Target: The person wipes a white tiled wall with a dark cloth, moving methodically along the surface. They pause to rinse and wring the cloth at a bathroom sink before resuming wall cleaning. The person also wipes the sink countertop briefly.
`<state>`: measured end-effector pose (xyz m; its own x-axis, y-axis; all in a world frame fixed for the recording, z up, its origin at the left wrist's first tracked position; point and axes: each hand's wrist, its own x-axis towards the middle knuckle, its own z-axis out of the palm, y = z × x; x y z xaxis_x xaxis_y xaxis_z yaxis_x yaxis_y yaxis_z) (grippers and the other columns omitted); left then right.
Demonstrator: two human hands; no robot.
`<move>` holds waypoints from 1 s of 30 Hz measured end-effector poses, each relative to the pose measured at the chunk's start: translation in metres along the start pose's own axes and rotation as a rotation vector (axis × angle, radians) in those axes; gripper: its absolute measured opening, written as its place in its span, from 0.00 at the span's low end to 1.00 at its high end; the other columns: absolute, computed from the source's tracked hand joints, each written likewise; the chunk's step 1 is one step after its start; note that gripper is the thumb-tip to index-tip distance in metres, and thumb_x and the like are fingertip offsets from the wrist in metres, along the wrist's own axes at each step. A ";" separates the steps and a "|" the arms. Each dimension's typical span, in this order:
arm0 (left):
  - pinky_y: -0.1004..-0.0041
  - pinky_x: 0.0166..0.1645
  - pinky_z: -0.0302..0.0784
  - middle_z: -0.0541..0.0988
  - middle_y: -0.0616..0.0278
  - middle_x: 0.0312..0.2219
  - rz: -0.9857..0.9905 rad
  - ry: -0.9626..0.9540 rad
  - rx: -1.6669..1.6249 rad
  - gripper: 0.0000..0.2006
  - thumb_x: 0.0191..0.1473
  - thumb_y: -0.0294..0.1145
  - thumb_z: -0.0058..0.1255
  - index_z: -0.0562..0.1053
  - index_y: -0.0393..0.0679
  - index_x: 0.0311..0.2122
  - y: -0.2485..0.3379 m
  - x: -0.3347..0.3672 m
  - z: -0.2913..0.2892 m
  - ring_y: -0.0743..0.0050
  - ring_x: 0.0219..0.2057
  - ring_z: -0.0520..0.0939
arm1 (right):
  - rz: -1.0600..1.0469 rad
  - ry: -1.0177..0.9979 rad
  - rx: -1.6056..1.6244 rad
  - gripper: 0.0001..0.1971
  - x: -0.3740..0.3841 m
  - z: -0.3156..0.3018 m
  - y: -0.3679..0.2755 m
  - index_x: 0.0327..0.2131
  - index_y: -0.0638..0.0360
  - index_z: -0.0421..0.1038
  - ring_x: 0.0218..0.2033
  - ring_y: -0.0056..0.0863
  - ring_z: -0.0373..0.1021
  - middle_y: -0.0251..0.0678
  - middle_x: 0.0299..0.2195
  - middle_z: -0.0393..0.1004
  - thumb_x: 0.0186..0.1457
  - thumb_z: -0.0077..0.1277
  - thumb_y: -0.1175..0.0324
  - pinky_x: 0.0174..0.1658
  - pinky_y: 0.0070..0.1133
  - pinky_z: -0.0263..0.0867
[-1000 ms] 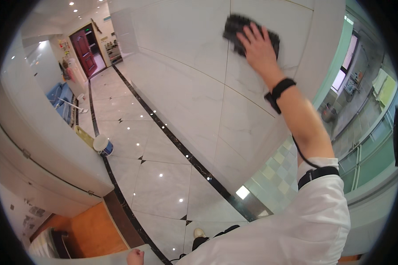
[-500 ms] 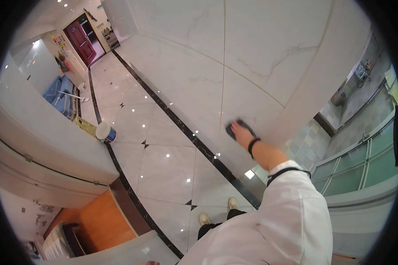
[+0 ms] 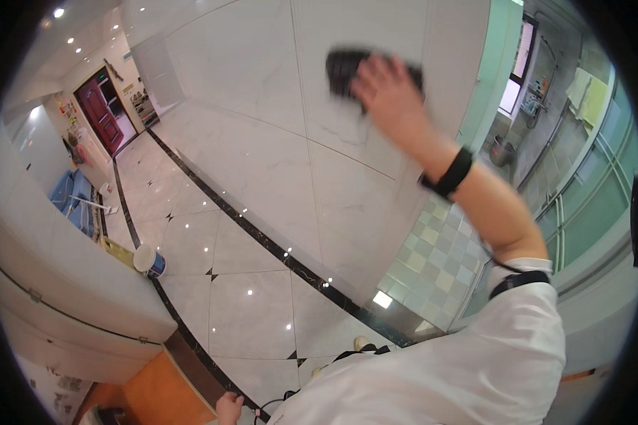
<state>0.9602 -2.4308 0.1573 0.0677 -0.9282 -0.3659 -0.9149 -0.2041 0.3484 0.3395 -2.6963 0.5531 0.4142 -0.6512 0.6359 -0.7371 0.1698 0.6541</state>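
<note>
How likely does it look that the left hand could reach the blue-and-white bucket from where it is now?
Probably not: the bucket stands well ahead of the left hand, with a stretch of floor between them.

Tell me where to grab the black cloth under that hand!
Pinch the black cloth by its left end, probably best coming from the left: that end sticks out past the right hand, which lies across its middle. Blur hides its thickness.
</note>
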 end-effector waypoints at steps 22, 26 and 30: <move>0.60 0.42 0.75 0.80 0.51 0.31 -0.272 -0.159 0.075 0.19 0.45 0.45 0.57 0.76 0.42 0.39 -0.047 -0.071 -0.002 0.52 0.37 0.80 | -0.421 -0.565 0.403 0.22 -0.269 0.084 -0.171 0.50 0.64 0.67 0.63 0.38 0.48 0.39 0.57 0.61 0.53 0.41 0.67 0.65 0.39 0.40; 0.61 0.44 0.74 0.80 0.51 0.33 -0.387 -0.156 0.059 0.19 0.46 0.45 0.56 0.76 0.42 0.40 -0.032 -0.079 -0.020 0.52 0.38 0.80 | -0.531 -0.673 0.386 0.20 -0.277 0.109 -0.215 0.48 0.62 0.70 0.60 0.40 0.53 0.41 0.54 0.64 0.52 0.43 0.67 0.64 0.38 0.43; 0.61 0.44 0.74 0.80 0.51 0.35 -0.365 -0.133 0.026 0.20 0.46 0.46 0.56 0.76 0.43 0.40 -0.029 -0.077 -0.012 0.52 0.39 0.79 | -0.491 -0.859 0.809 0.14 -0.225 0.075 -0.181 0.38 0.52 0.76 0.49 0.38 0.63 0.37 0.46 0.70 0.46 0.47 0.69 0.57 0.37 0.53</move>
<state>0.9865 -2.3571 0.1860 0.3399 -0.7471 -0.5712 -0.8501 -0.5038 0.1531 0.3402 -2.6359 0.2609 0.4803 -0.8355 -0.2668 -0.8445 -0.5227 0.1166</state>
